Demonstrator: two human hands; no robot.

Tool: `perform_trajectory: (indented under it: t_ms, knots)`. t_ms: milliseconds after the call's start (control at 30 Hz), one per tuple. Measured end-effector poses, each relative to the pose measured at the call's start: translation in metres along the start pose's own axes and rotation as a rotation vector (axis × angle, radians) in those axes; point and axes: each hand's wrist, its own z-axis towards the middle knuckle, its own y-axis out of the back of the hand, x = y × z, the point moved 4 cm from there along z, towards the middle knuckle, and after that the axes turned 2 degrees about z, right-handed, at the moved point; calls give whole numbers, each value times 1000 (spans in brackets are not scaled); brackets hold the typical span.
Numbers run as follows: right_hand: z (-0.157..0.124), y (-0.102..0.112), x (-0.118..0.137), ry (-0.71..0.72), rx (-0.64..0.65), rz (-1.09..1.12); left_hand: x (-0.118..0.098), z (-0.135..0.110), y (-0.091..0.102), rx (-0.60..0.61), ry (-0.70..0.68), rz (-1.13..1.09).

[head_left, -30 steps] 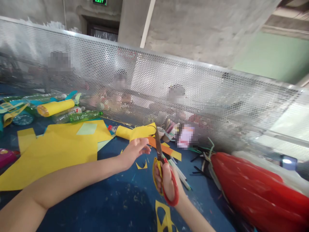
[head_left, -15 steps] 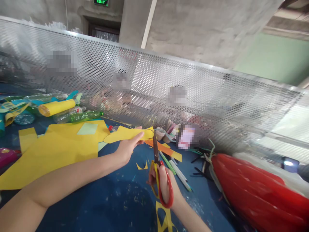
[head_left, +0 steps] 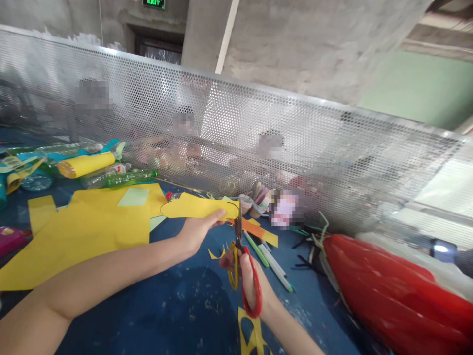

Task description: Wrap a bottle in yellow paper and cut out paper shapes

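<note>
My left hand (head_left: pixel 197 229) pinches a yellow paper cut-out (head_left: pixel 195 208) and holds it flat above the blue table (head_left: pixel 158 305). My right hand (head_left: pixel 249 278) grips scissors (head_left: pixel 242 261) with one red and one yellow handle loop. The scissors point away from me, and their blades meet the right end of the cut-out, where a pen line is drawn. A small yellow offcut (head_left: pixel 216 254) lies on the table just below my hands.
Large yellow paper sheets (head_left: pixel 84 229) cover the table's left. Plastic bottles (head_left: pixel 121 177) and a yellow roll (head_left: pixel 86 164) lie behind them. Pens (head_left: pixel 271 261) and orange scraps (head_left: pixel 254 229) lie right of the scissors. A red glossy object (head_left: pixel 391 291) fills the right. A perforated metal screen (head_left: pixel 258 128) backs the table, with people behind it.
My left hand has taken hold of the yellow cut-out and turned it flat. The scissors have moved a little left and nearer, with the blades now at the cut-out's right end.
</note>
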Motion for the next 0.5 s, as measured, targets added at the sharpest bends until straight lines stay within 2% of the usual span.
perform_trajectory:
  t_ms: [133,267,500]
  knots:
    - [0,2,2,19,-15,56,-1,-7,-4,50,6,-13]
    - [0,4,3,14,-33,5,-3,-13,-9,115,5,-18]
    - [1,4,2,10,-44,45,-1,-13,-7,98,6,29]
